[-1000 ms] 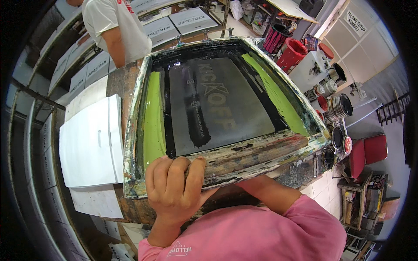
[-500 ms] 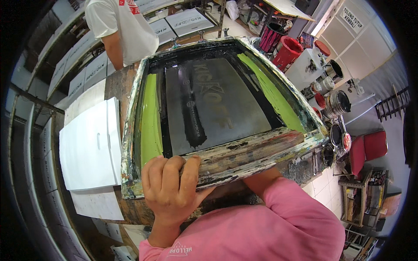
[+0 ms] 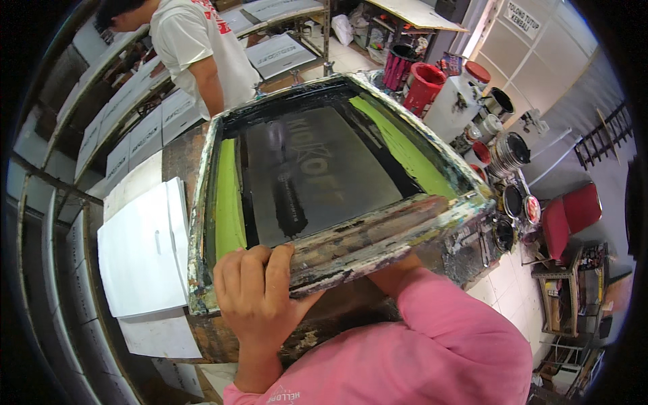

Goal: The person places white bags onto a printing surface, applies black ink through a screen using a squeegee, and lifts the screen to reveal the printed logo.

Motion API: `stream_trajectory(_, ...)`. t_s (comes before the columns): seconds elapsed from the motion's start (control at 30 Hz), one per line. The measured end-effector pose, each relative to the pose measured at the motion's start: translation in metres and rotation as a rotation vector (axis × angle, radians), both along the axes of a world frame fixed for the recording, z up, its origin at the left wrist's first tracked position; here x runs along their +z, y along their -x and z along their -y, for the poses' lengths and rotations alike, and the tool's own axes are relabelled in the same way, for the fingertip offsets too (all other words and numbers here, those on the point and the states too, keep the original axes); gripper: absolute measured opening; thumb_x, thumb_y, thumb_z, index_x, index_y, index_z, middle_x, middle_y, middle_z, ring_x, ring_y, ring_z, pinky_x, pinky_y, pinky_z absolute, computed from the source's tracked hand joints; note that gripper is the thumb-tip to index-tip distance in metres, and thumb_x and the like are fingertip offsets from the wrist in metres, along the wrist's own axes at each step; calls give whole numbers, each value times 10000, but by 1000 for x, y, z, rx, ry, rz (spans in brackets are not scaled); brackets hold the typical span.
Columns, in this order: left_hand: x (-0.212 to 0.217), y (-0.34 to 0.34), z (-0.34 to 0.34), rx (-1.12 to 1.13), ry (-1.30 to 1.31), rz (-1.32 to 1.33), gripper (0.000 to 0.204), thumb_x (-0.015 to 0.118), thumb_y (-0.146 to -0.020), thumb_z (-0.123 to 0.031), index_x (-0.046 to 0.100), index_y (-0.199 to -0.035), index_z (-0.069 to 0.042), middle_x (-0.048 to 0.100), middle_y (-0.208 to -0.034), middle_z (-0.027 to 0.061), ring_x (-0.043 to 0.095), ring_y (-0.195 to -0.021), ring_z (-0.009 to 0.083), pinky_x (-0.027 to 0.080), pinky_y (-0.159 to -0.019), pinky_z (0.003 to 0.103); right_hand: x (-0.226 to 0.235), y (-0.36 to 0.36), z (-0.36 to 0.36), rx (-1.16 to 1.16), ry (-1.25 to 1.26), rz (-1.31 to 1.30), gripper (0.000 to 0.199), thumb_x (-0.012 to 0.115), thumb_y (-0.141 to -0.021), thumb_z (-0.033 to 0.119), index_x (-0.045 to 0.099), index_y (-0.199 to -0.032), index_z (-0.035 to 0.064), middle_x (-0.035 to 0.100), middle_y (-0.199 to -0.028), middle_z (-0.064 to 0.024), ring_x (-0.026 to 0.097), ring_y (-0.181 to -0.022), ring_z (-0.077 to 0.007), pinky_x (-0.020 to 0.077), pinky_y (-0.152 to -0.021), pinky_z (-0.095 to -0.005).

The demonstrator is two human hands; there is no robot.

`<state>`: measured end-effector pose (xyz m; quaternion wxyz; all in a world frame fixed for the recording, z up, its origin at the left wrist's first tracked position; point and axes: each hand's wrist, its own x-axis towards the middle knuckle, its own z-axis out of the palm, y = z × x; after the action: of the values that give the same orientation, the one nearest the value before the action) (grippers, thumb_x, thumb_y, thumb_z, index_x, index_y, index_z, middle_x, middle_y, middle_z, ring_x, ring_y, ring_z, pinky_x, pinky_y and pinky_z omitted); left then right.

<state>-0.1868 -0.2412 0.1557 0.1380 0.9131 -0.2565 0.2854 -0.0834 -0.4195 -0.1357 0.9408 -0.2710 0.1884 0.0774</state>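
Left hand (image 3: 260,293) is clamping the near rail of the tilted printing screen (image 3: 324,182) at 6 o'clock; right hand is reaching underneath, grip indiscernible. Slipping would be smearing wet ink.

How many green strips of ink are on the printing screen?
2: one green strip along the left inner edge of the screen frame, one along its right inner edge. The mesh between looks dark.

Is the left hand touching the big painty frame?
Touching. The head view shows the left hand with fingers curled over the near edge of the screen-printing frame.
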Motion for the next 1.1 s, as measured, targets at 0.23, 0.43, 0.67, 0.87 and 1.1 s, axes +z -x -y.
stream_trajectory(0.23, -36, 13, -1, -35, 15, 49, 704, 919, -582, -428, 659, -1127, -67, 600, -1031, 109, 581, -982, 358, 465, -868, 509, 65, 170, 93, 262, 104, -24, 376, 622, -999, 29, 614, -1375, 39, 627, -1357, -110, 608, -1164, -177, 535, -1004, -339)
stream_trajectory(0.43, -95, 35, -5, -21, -16, 54, 687, 924, -574, -417, 678, -1132, -102, 605, -1033, 77, 582, -997, 284, 470, -1016, 521, 190, 265, 192, 324, 1535, 33, 433, 565, -895, -60, 638, -1318, -2, 671, -1275, -152, 684, -1079, -305, 547, -913, -397)
stream_trajectory(0.67, -117, 40, -10, -42, 8, 63, 760, 963, -489, -362, 659, -1134, -101, 607, -1060, 75, 592, -1016, 284, 444, -1029, 543, 129, 272, 228, 18, 2273, 69, 220, 653, -813, -61, 666, -1027, -11, 561, -1154, -242, 568, -1098, -453, 478, -968, -496)
stream_trajectory(0.87, -107, 37, -5, -58, 29, 88, 793, 976, -456, -336, 651, -1141, -104, 598, -1065, 74, 587, -1019, 286, 447, -1027, 537, 104, 266, 274, 265, 2354, 52, 180, 671, -768, -54, 632, -933, 6, 569, -1032, -229, 589, -981, -457, 504, -881, -514)
stream_trajectory(1.1, -80, 33, -7, -70, 42, 65, 805, 981, -461, -345, 641, -1151, -107, 591, -1068, 70, 577, -1030, 298, 449, -1015, 529, 214, 271, 232, 229, 2332, -68, 492, 810, -794, 108, 594, -1228, 24, 629, -1142, -191, 622, -1121, -447, 513, -924, -521)
